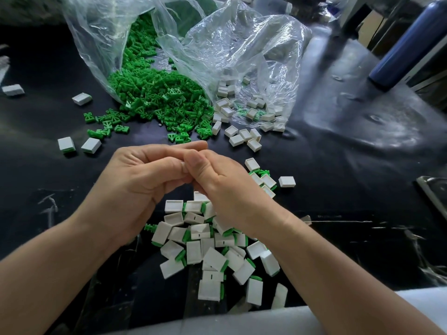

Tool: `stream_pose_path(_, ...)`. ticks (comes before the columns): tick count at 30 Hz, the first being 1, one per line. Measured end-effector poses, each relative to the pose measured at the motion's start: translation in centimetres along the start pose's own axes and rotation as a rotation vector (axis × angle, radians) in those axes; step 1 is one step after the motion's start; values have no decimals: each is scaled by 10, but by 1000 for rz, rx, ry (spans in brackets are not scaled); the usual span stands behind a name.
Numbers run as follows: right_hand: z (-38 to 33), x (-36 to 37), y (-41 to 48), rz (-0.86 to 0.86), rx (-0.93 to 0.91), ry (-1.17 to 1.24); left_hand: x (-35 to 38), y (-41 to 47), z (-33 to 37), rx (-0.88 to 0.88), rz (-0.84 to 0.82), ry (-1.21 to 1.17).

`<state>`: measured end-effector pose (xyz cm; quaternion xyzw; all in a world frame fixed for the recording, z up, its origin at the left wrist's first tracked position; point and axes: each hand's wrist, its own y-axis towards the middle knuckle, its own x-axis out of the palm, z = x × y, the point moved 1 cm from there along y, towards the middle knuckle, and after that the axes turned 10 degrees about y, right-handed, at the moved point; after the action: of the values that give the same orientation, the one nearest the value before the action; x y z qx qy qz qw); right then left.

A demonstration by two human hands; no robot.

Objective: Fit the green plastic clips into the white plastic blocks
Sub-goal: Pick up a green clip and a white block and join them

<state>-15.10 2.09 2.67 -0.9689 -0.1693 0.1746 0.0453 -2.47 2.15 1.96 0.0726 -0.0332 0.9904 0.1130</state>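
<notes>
Starting far left with stray blocks [82, 98] lying on the black table [326, 165], then passing a clear bag [96, 44] spilling a heap of green clips [154, 97] toward the middle. Now watching the left hand [145, 175] and right hand [217, 182] meeting just above a pile of clipped blocks [212, 245], fingers of both curling in and pinching one white block [183, 163] between them, only a sliver showing. Ending right with a second bag [254, 44] holding more empty blocks [244, 135], and a blue bottle [408, 42] standing beyond.

Beyond the fingers [191, 146], the heaped clips [157, 93] were bright green inside a clear bag [242, 44]. Nearer than the fingers, the blocks [212, 257] were white with green edges, on a black desk [338, 189].
</notes>
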Motion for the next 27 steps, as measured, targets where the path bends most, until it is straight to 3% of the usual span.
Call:
stream_pose_path(8, 1, -4, 0, -9, -55, 78, 0, 1, 2, 9, -14, 15)
stream_pose_path(13, -2, -6, 1, 25, -95, -12, -1, 2, 3, 11, 3, 38)
stream_pose_path(18, 3, -24, 8, 215, -134, -236, -7, 4, 4, 22, 75, 122)
stream_pose_path(27, 27, -54, 30, 491, -105, -514, 3, -5, 8, 67, -98, 326)
